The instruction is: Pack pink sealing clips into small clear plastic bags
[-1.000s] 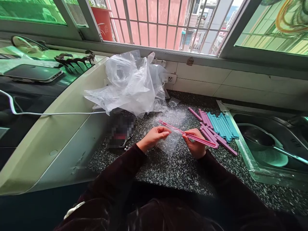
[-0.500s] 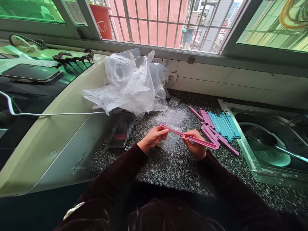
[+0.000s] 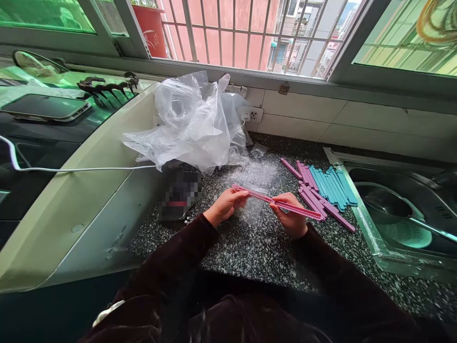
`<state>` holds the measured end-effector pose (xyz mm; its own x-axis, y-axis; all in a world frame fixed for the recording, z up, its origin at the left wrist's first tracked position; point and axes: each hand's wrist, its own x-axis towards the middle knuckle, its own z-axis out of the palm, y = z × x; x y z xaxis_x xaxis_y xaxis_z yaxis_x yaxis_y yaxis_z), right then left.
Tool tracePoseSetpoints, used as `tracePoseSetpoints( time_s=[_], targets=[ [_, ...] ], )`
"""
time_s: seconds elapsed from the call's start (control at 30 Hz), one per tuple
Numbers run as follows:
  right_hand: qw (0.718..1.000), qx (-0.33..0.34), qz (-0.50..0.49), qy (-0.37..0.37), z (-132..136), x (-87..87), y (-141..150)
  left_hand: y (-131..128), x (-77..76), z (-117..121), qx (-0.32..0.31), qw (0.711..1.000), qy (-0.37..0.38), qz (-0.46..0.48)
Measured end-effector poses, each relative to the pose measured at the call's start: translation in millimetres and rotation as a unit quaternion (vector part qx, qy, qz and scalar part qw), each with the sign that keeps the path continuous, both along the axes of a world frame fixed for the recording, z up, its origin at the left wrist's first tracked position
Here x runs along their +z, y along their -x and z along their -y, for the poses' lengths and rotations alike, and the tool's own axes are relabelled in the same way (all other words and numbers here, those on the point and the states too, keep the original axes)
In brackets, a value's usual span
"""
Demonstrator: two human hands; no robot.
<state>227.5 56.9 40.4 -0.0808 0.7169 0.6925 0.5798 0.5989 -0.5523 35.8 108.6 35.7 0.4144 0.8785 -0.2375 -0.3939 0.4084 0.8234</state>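
Note:
A long, narrow pink plastic strip (image 3: 298,208) with a channel along it is held slantwise over the speckled counter. My left hand (image 3: 226,206) pinches its upper left end. Farther along, my right hand (image 3: 291,219) grips it near the middle, and the rest sticks out past the fingers to the right. Under the strip lies a small clear plastic bag (image 3: 250,212), partly hidden by my left hand. To the right are several loose pink strips (image 3: 314,202) and a row of several teal strips (image 3: 330,186).
A heap of crumpled clear plastic bags (image 3: 193,124) stands at the back beside a wall socket (image 3: 254,115). A dark blurred item (image 3: 180,195) lies left of my hands. The sink (image 3: 378,255) on the right holds a pan (image 3: 382,202). A white cable (image 3: 89,169) crosses the left side.
The pink strip and my left hand have shifted very slightly to the left. Both hands keep their grip, and the things around them stay put.

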Motion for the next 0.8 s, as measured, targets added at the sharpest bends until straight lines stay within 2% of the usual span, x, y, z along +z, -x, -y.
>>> tracePoseSetpoints(
  time_s=[0.13,0.27,0.5,0.63,0.8],
  targets=[
    [1.0,0.01,0.022,-0.021,-1.3,1.4,-6.8,-0.1,0.8,0.6,0.027,0.999,0.011,0.019],
    [0.999,-0.009,0.041,-0.035,-1.6,4.6,-13.6,0.6,2.2,0.9,0.045,0.998,0.019,0.03],
    [0.997,-0.002,0.023,-0.068,2.9,11.9,-13.1,-1.3,2.1,2.8,0.024,1.0,-0.014,0.007],
    [0.997,-0.016,0.042,-0.06,5.8,14.0,-11.1,-2.2,-1.7,4.0,0.005,0.999,-0.044,-0.02],
    [0.995,-0.003,0.057,-0.082,5.8,12.5,-9.9,-2.7,-3.3,6.2,-0.002,0.996,-0.077,-0.049]
  ],
)
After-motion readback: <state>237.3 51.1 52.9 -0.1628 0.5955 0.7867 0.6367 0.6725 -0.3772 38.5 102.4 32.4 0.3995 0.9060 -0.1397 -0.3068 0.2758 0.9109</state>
